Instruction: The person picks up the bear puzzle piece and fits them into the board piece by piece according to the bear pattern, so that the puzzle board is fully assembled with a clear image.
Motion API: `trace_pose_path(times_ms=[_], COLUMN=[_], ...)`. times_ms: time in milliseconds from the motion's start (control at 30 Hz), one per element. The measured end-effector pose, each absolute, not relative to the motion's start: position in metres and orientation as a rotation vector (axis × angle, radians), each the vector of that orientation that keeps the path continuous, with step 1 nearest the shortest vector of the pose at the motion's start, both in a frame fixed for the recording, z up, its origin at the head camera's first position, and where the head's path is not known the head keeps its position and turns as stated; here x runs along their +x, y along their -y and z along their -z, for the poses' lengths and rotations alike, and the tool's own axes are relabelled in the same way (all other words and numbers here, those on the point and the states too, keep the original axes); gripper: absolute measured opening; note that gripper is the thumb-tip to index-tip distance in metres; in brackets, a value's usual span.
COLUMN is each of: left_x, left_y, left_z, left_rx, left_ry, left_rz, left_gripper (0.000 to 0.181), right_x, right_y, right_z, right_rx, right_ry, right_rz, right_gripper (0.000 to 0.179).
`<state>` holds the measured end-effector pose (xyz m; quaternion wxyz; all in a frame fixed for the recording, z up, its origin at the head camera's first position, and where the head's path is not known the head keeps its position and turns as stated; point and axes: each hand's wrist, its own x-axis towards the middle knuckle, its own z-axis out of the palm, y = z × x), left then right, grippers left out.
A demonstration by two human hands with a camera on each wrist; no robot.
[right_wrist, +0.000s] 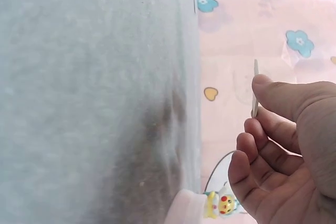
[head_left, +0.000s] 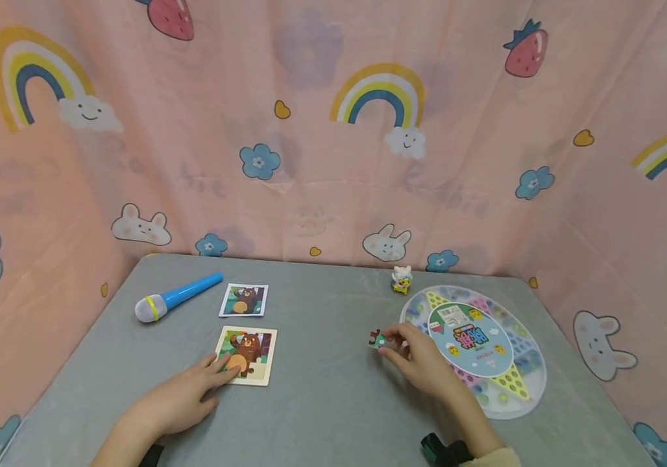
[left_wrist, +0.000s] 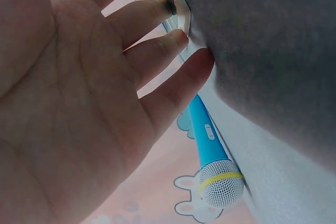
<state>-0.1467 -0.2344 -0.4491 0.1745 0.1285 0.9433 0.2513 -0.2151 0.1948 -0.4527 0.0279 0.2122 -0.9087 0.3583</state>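
Note:
My left hand rests its fingertips on the left side of a wooden bear puzzle, whose lower right part shows bare pale wood. In the left wrist view its fingers are loosely extended, their tips at the edge of the puzzle frame. My right hand pinches a small green and brown puzzle piece between thumb and fingers. The piece appears edge-on in the right wrist view, held above the grey table. Behind the puzzle lies a card with a similar bear picture.
A blue toy microphone lies at the back left of the table. A small figurine stands at the back edge. To the right, a round, clear-rimmed marble game board lies partly beneath my right forearm. A patterned pink cloth hangs behind.

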Motion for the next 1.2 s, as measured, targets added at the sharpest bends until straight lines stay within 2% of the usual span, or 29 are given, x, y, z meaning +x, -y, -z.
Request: trace_pose_path(times_ms=[400,767,1200], left_x=[-0.145,-0.146,-0.147], left_y=[0.233,0.232,0.231], left_z=[0.447,0.446,0.445], left_rx=[0.365,0.348,0.342], left_ry=[-2.687,-2.662,-2.663], left_rz=[-0.702,-0.702,-0.689], left_gripper=[0.051,0.051,0.052], right_x=[-0.230,-0.237,-0.228], right_y=[-0.163,-0.105,-0.033], right_z=[0.447,0.461,0.465], right_rx=[0.710,0.768,0.891], right_ry=[2.822,2.792,2.857], right_rz=[-0.954,-1.001,-1.030], right_gripper=[0.023,0.021,0.023])
